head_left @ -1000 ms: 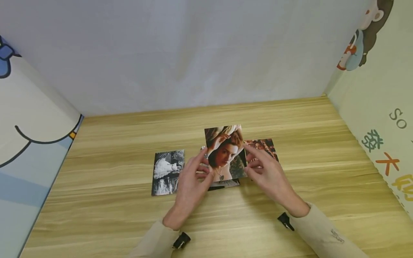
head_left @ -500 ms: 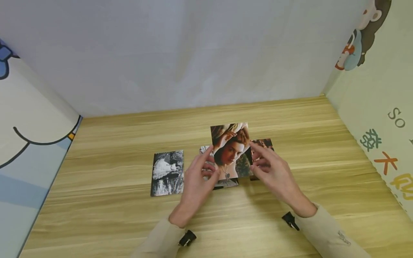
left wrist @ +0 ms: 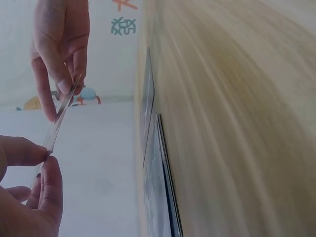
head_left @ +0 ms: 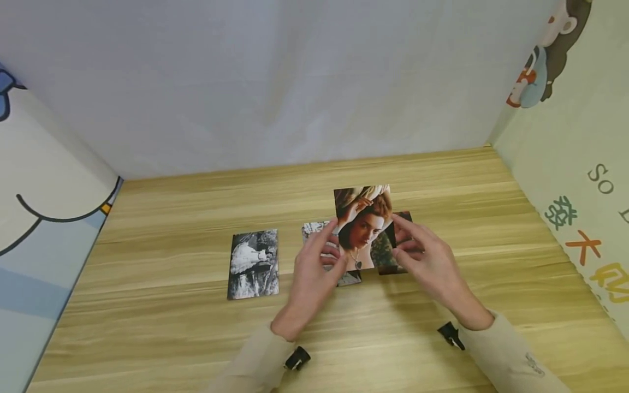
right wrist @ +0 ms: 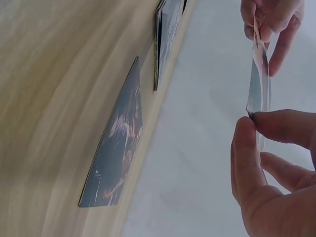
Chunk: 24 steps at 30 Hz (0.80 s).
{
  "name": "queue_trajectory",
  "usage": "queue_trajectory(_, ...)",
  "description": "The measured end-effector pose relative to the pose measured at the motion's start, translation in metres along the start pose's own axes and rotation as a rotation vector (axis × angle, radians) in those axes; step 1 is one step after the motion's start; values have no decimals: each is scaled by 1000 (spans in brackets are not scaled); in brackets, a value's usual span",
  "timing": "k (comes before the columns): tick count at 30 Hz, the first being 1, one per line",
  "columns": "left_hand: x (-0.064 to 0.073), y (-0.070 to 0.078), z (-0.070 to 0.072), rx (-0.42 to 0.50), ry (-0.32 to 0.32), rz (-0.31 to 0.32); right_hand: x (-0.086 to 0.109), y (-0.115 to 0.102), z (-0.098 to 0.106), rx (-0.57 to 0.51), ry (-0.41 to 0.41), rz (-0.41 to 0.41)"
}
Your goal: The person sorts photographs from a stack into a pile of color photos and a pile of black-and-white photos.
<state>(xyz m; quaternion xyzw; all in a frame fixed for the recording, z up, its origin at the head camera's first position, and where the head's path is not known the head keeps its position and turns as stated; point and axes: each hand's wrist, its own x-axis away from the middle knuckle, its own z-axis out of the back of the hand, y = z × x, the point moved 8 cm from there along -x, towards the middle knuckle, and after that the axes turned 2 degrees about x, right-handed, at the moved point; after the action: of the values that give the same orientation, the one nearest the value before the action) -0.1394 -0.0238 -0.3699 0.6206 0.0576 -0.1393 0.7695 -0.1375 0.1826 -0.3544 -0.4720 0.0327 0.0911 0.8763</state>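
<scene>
A colour photo card of a person with a raised arm is held above the table between both hands. My left hand pinches its left edge, and my right hand pinches the right edge. Both wrist views show the card clear of the table, thumb and fingertips on either side of it. Beneath it lies a small stack of cards, a black-and-white one on top, partly covered in the head view. To the stack's right a dark reddish photo card lies flat, mostly hidden by the held card and right hand in the head view.
A black-and-white photo card lies apart on the left of the wooden table. A pale wall stands behind the table, and printed panels rise at both sides. Black clips are at the sleeve cuffs.
Both hands have carried the held photo card to the right and slightly away. More of the stack's left side shows now, while the reddish card is more covered.
</scene>
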Motion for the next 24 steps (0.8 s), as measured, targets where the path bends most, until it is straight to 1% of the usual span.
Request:
queue_trajectory(8,-3,-2,-12,-4,-6,16,0,6,8,15,16,-9)
queue_trajectory(14,-5,-3,-22,6,-9,12,1,12,15,31,21,-10)
queue_trajectory(20,-7,-5,-31,-2,-16,13,2,15,22,48,45,-1)
queue_trajectory(24,-8,-8,-36,-1,-14,24,2,20,27,78,51,-25)
